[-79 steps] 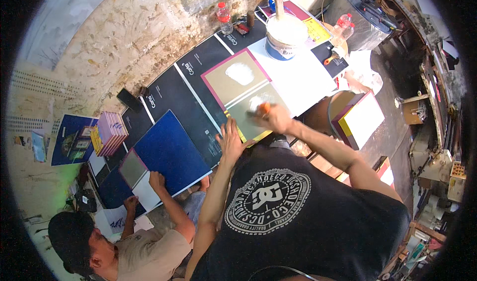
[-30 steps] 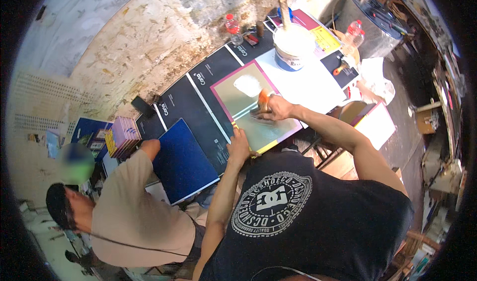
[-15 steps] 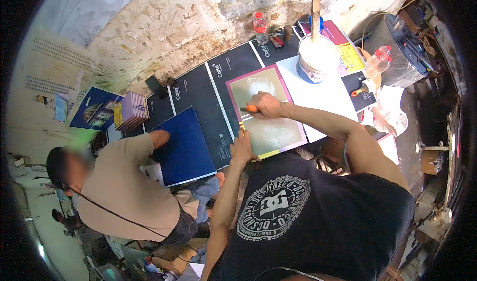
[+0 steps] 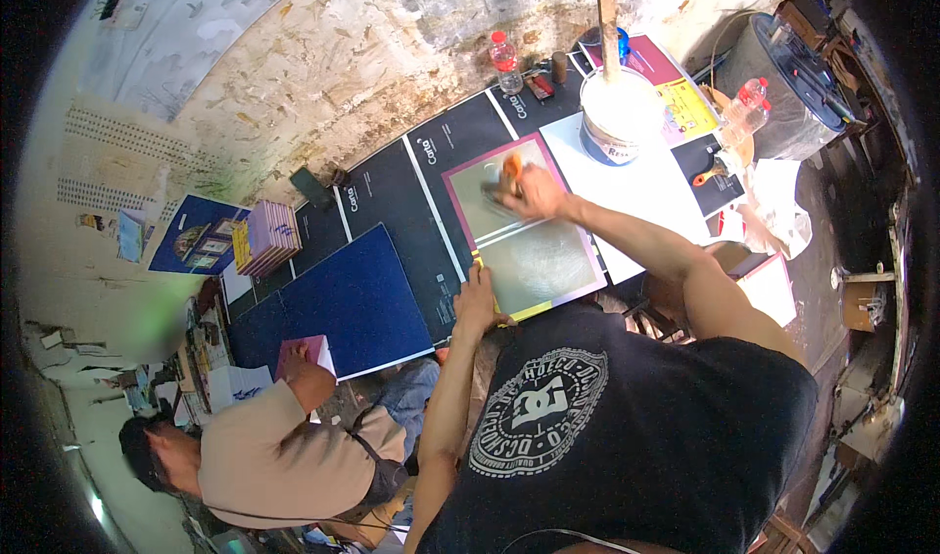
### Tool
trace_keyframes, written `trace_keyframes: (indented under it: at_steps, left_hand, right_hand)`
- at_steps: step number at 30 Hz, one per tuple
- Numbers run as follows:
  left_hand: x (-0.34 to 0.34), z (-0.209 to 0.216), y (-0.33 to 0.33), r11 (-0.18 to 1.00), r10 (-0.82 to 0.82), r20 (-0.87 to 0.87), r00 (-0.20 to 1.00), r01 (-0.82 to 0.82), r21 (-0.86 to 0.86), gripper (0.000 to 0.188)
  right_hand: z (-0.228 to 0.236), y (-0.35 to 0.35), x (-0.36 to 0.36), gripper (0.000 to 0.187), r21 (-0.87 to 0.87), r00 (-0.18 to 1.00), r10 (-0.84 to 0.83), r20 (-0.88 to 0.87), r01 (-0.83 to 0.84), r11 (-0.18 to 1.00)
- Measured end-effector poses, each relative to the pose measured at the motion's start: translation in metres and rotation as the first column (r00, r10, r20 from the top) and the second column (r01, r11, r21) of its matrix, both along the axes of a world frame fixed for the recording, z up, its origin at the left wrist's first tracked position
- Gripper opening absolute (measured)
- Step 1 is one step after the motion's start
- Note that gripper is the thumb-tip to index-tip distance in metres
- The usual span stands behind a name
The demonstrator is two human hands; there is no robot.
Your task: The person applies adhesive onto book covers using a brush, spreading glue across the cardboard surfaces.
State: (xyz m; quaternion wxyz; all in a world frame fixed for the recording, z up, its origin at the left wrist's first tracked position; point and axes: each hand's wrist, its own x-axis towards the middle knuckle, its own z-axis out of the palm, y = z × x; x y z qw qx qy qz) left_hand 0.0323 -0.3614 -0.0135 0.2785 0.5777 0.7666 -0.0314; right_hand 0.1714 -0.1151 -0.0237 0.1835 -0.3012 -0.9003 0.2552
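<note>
A cover sheet [image 4: 487, 223] with a maroon border and a yellow strip lies on the table before me, whitish smears across its beige panels. My right hand [image 4: 537, 193] grips an orange-handled brush [image 4: 514, 165] over the upper panel; motion blurs its bristles. At the sheet's lower left corner, my left hand [image 4: 476, 301] rests with fingers stretched out on the edge and the thumb apart. Right of the sheet, a white bucket [image 4: 609, 147] of white paste stands on white paper [image 4: 627, 206], a wooden stick [image 4: 607, 25] upright in it.
On my left a co-worker [image 4: 294, 446] holds a maroon-covered book [image 4: 311, 350] beside a dark blue sheet [image 4: 362, 304]. Stacked books [image 4: 268, 239] stand behind. Bottles [image 4: 505, 62] and another brush [image 4: 707, 175] lie around the bucket. A large drum [image 4: 788, 79] is at far right.
My right hand has moved up a little with the brush, its handle now tilted upward. My left hand stays near the corner. The co-worker has leaned back and now handles a maroon-covered book.
</note>
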Motion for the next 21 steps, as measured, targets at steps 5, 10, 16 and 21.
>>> trace_keyframes:
  at_steps: [5, 10, 16, 21]
  left_hand:
    - [-0.004, 0.003, -0.005, 0.997, -0.040, 0.006, 0.999, 0.040, 0.069, 0.114]
    - [-0.006, 0.001, 0.002, 0.995, -0.077, 0.007, 0.997, 0.076, 0.063, 0.114]
    - [-0.004, 0.015, 0.008, 0.991, -0.114, -0.030, 0.993, 0.111, -0.071, 0.111]
    - [-0.016, -0.002, 0.001, 0.982, -0.162, 0.018, 0.987, 0.159, 0.102, 0.111]
  right_hand:
    - [-0.032, 0.029, 0.085, 0.027, 0.025, 0.944, -0.277, -0.178, 0.286, 0.958]
    - [-0.016, -0.007, 0.063, 0.042, -0.208, 0.763, -0.437, -0.476, 0.385, 0.899]
    - [-0.064, -0.075, 0.018, 0.031, -0.053, 0.858, -0.458, -0.230, 0.459, 0.887]
    - [-0.023, -0.047, 0.121, 0.030, -0.070, 0.687, -0.716, -0.125, 0.714, 0.697]
